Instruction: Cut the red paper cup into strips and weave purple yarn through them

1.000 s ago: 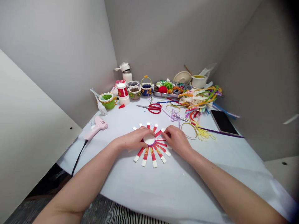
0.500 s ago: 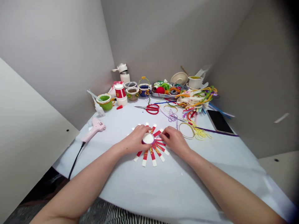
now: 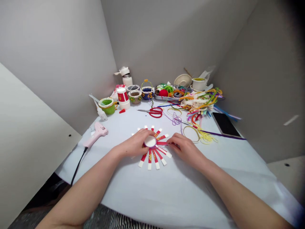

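Note:
A paper cup (image 3: 150,141) lies in the middle, its side cut into several red-and-white strips that fan out flat around a round white base. Purple yarn runs around the base. My left hand (image 3: 135,143) is closed around the base's left edge, thumb at the near side and fingers at the far side, covering the left strips. To the right, my right hand (image 3: 181,144) pinches purple yarn at the tip of a right-hand strip; its fingertips are partly hidden. Behind it, a loose tangle of purple yarn (image 3: 176,119) lies on the table.
Red-handled scissors (image 3: 155,112), a crochet hook (image 3: 187,123) and a hoop (image 3: 191,133) lie beyond my hands. A pink glue gun (image 3: 97,134) lies left. Small baskets (image 3: 135,97), a tray of yarn (image 3: 168,98) and colourful strands (image 3: 202,101) line the back. A phone (image 3: 225,124) lies right.
The cup has turned a little under my left hand, so the strips point in slightly different directions. My right hand has moved slightly right and down, away from the base, with the yarn.

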`<action>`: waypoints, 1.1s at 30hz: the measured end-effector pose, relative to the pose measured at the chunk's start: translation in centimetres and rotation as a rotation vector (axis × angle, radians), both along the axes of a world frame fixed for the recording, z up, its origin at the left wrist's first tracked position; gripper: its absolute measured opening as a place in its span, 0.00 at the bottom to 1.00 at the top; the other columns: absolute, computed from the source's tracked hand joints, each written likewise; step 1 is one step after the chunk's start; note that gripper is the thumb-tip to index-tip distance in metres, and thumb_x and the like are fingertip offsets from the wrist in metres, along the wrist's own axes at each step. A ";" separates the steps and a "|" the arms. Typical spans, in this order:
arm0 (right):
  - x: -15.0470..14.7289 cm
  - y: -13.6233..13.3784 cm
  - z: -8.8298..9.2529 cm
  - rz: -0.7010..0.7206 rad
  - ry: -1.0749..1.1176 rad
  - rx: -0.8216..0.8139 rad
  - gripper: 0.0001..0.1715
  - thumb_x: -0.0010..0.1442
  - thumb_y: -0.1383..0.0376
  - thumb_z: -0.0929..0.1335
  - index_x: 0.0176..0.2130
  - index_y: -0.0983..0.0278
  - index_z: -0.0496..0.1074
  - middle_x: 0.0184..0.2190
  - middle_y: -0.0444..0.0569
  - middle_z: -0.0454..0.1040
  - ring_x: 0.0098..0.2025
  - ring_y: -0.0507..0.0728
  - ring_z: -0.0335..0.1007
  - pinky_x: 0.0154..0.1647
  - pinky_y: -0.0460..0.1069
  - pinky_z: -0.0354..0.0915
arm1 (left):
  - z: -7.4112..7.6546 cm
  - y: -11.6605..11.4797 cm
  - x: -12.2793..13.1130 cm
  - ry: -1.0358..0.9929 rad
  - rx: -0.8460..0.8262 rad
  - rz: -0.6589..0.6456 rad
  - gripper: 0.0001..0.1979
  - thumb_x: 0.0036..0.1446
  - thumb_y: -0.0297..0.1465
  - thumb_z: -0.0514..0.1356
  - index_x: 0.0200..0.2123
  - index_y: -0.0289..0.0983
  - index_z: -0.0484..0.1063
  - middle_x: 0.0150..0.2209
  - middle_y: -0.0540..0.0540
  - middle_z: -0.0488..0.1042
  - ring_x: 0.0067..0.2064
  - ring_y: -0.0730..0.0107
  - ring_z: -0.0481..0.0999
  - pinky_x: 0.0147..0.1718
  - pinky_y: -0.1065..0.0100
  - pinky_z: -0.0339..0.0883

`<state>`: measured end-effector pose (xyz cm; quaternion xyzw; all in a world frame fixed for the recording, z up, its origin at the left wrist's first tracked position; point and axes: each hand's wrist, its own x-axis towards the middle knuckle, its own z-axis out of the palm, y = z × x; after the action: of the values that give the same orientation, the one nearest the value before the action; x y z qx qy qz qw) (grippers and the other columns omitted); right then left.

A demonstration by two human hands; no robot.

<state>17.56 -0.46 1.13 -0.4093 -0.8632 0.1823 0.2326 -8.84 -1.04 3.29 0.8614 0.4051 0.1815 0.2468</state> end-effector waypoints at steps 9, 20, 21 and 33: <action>0.1 -3.2 1.5 0.158 -0.141 -0.019 0.13 0.64 0.73 0.63 0.35 0.62 0.75 0.33 0.50 0.73 0.37 0.57 0.70 0.37 0.49 0.64 | -0.9 0.8 -0.5 -0.005 -0.055 0.011 0.26 0.51 0.27 0.61 0.55 0.40 0.68 0.54 0.42 0.72 0.52 0.55 0.72 0.52 0.57 0.68; -0.8 -5.5 1.5 0.351 -0.352 -0.097 0.12 0.60 0.76 0.65 0.29 0.63 0.72 0.31 0.48 0.73 0.33 0.55 0.70 0.33 0.48 0.61 | -0.5 0.7 -0.4 0.015 -0.069 0.020 0.27 0.50 0.25 0.61 0.55 0.41 0.68 0.53 0.43 0.72 0.52 0.54 0.72 0.52 0.57 0.67; -0.9 -5.5 1.3 0.349 -0.369 -0.092 0.12 0.60 0.76 0.65 0.29 0.63 0.72 0.31 0.48 0.73 0.33 0.55 0.70 0.33 0.49 0.61 | -0.5 0.7 -0.4 0.014 -0.072 0.023 0.27 0.50 0.25 0.61 0.55 0.41 0.68 0.53 0.42 0.72 0.52 0.55 0.72 0.52 0.57 0.68; -0.4 -0.9 0.2 -0.177 -0.277 0.026 0.10 0.64 0.66 0.67 0.30 0.63 0.72 0.31 0.48 0.72 0.35 0.57 0.69 0.35 0.49 0.60 | -1.0 0.7 -0.3 -0.022 -0.075 0.002 0.26 0.49 0.26 0.61 0.54 0.41 0.68 0.53 0.43 0.72 0.52 0.55 0.72 0.52 0.58 0.68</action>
<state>17.13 -1.38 1.37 -0.5018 -0.8499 0.0920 0.1317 -9.12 -0.34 2.29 0.8491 0.4097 0.1758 0.2833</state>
